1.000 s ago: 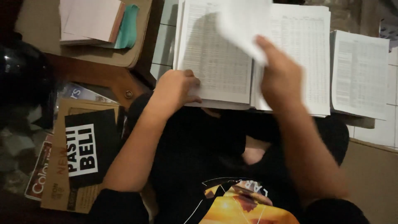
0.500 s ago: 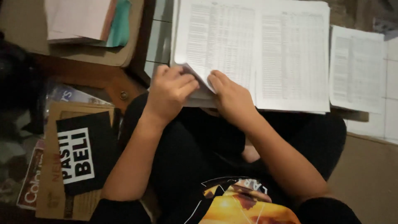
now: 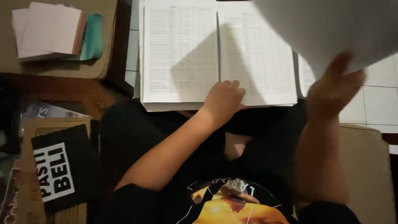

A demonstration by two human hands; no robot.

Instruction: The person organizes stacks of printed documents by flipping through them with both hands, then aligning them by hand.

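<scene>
Left hand (image 3: 224,99) loosely curled, knuckles up, fingertips pressing on the bottom edge of the stacks (image 3: 215,58), right where the two piles meet; grasping nothing, just resting on the paper. Right hand (image 3: 333,89) raised, blurred, fingers up against a big white sheet (image 3: 327,29) lifted over the top right; seems to grip its lower edge, though the blur hides how far the fingers close. Stacks: two thick piles of white paper side by side, printed with dense rows of table lines, flat, rectangular, lying just beyond the person's lap on a pale tiled floor (image 3: 379,95). Sheet is thin, plain on the side shown, curved, casting a shadow on the stacks. Left forearm runs diagonally up from lower left, wrist straight. Right forearm rises nearly vertical on the right, wrist bent back. Person sits cross-legged in dark clothes, shirt (image 3: 232,205) with an orange-yellow print. Upper left: pink notepads (image 3: 49,29) and a teal cloth (image 3: 93,37) on a brown folder (image 3: 54,68). Lower left: cardboard box (image 3: 29,174) with a black label. Brown board (image 3: 365,166) at right, under the arm.
</scene>
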